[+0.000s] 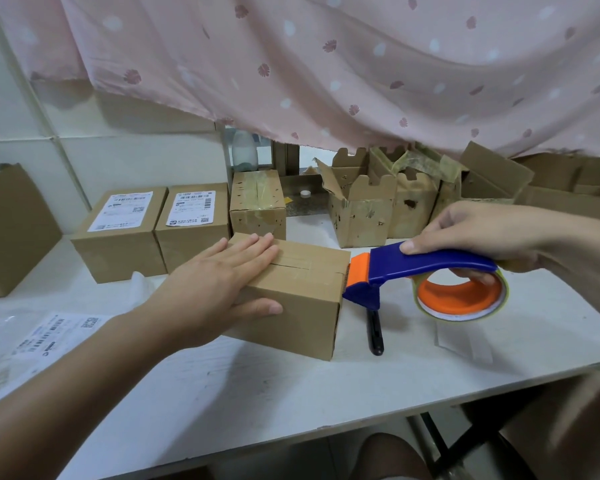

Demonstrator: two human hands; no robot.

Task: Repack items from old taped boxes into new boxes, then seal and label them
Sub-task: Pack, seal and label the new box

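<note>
A small new cardboard box [302, 306] sits closed on the white table [291, 393], with clear tape along its top seam. My left hand [219, 282] lies flat on the box top, thumb down the front face. My right hand [471, 233] grips the blue handle of a tape dispenser [426, 268], whose orange blade end touches the box's right top edge. A roll of clear tape [461, 299] sits on its orange hub.
Two sealed, labelled boxes [118, 233] [193, 223] and an old taped box [257, 202] stand behind. Torn old boxes [385, 206] crowd the back right. A black knife [374, 332] lies beside the box. Label sheets [52, 336] lie at the left. A pink curtain [326, 64] hangs above.
</note>
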